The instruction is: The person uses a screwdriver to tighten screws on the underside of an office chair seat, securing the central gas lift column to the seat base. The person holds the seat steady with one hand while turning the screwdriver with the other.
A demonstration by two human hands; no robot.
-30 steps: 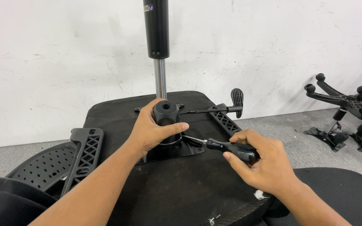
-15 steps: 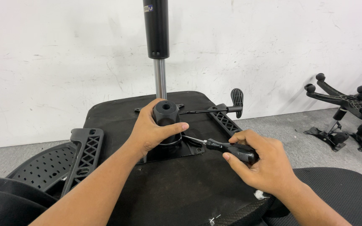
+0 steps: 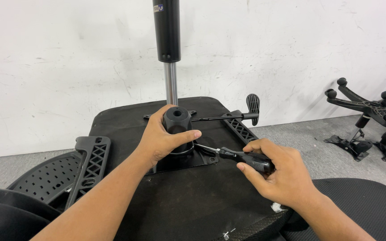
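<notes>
The left hand reaches in from the lower left, forearm stretched forward, and wraps around the black cup-shaped hub of a chair mechanism, thumb lying across its front and fingers curled round its far side. The hub stands upright on a black metal plate fixed to the underside of an upturned seat, near the seat's middle. The right hand comes in from the lower right with the wrist bent inward, clenched around the black handle of a screwdriver; the shaft lies nearly flat, pointing left, its tip at the plate just beside the hub's base. A thin lever runs from the hub to the right. Behind it a gas cylinder rises upright. An armrest lies at the seat's left edge, and chair bases stand on the floor well apart at right.
</notes>
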